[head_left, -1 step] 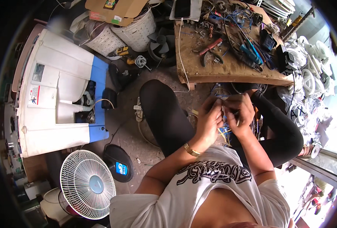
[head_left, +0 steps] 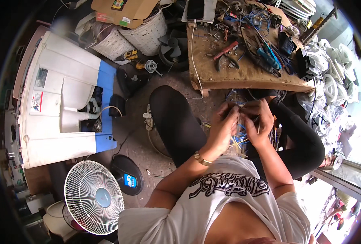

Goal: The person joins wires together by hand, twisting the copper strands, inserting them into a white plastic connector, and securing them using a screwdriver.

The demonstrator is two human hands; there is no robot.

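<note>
Reckoned from the hands as the middle of a clock, little has just changed: the left hand (head_left: 223,126) is turned slightly, its wrist and gold watch (head_left: 203,159) a touch further toward 7 o'clock, and the strands beneath lie a little differently. That reads as a small adjustment of grip — the fine fingertip work looks to stay on the same spot. The left fingers are curled in, thumb and fingertips drawn close together; the right hand (head_left: 258,122), just beside at 3 o'clock, has its fingers bent and thumb angled toward the left tips. Something thin and pale seems to run between them, but it is too small to make out, so I cannot tell whether either hand is closed on a strand. The wires (head_left: 238,142) (blue, yellow and whitish) show in a loose tangle just below the hands at 6 o'clock, between the thighs. At 12 o'clock is the bench (head_left: 205,73), with pliers (head_left: 228,62) and a red-handled tool (head_left: 225,49) near its front edge. White parts (head_left: 331,77) are heaped at 2 o'clock; the white-and-blue machine (head_left: 38,140) stands at 9, the fan (head_left: 103,197) at 8 — both well apart from the hands.
</note>
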